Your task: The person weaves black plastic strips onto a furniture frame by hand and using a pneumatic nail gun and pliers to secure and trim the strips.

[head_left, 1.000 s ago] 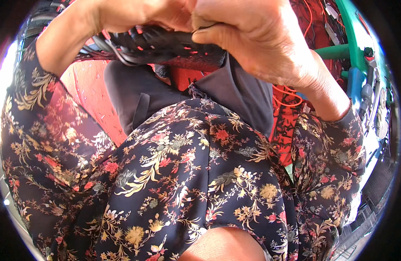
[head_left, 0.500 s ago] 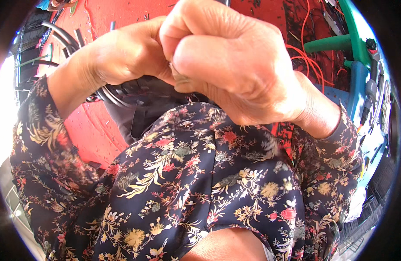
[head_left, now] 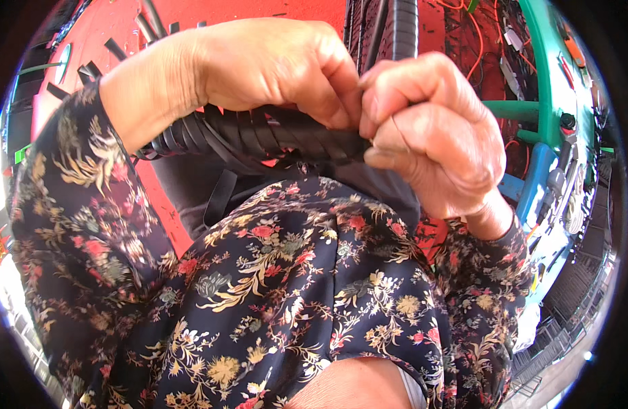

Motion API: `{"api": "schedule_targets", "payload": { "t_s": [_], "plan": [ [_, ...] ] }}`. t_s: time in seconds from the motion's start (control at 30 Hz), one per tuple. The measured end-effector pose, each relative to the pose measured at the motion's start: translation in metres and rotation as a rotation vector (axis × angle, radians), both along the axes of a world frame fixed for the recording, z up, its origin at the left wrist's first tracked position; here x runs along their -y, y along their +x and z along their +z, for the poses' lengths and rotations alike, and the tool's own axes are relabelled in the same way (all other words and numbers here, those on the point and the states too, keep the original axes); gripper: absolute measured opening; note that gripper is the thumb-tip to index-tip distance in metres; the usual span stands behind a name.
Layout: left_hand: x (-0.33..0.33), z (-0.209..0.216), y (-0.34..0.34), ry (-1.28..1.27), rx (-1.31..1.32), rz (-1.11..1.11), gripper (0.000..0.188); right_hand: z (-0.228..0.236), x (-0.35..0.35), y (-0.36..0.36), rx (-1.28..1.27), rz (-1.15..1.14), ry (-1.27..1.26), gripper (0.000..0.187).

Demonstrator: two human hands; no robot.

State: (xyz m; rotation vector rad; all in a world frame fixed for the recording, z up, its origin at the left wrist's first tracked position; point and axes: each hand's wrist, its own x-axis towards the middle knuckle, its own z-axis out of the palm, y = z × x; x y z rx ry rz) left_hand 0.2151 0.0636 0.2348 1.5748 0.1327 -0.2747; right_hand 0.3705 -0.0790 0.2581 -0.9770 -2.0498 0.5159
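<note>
A dark bundle wound with flat black strips [head_left: 249,133] lies across in front of my body, with gaps between some turns. My left hand [head_left: 273,65] reaches over it from above, its bent fingers closed on a black strip near the right end of the bundle. Right beside those fingertips, my right hand [head_left: 436,129] is closed, thumb and forefinger pressed together against the bundle's end. What my right fingers pinch is hidden. The two hands almost touch.
Black strip or tube ends [head_left: 116,51] stick up beyond my left wrist. A ribbed black length [head_left: 399,31] runs away over the red surface [head_left: 273,8], near orange cord [head_left: 479,48]. At right stand a green frame [head_left: 544,75] and a blue part [head_left: 537,174].
My right hand has come down and to the right, away from the camera. My left hand has shifted right, and the wound bundle is now uncovered below it.
</note>
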Motion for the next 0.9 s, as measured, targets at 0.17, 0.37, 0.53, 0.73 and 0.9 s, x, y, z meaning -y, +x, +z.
{"api": "schedule_targets", "payload": {
  "t_s": [0.17, 0.37, 0.53, 0.73, 0.9],
  "plan": [
    [0.007, 0.028, 0.004, 0.213, 0.147, -0.181, 0.003, 0.001, 0.009, -0.004, -0.134, 0.119, 0.017, 0.02],
    [0.021, 0.011, -0.009, 0.426, 0.662, -0.073, 0.016, -0.004, 0.016, -0.013, -0.303, 0.219, 0.083, 0.023],
    [0.024, 0.007, -0.003, 0.472, 0.934, -0.059, 0.018, 0.004, 0.039, -0.021, -0.36, 0.001, -0.072, 0.017],
    [0.034, -0.007, -0.003, 0.564, 1.027, 0.042, 0.016, 0.016, 0.049, -0.02, -0.331, -0.115, -0.215, 0.012],
    [0.04, -0.009, 0.004, 0.581, 0.952, 0.034, 0.014, 0.016, 0.052, -0.02, -0.2, -0.2, -0.158, 0.014]
  ]
}}
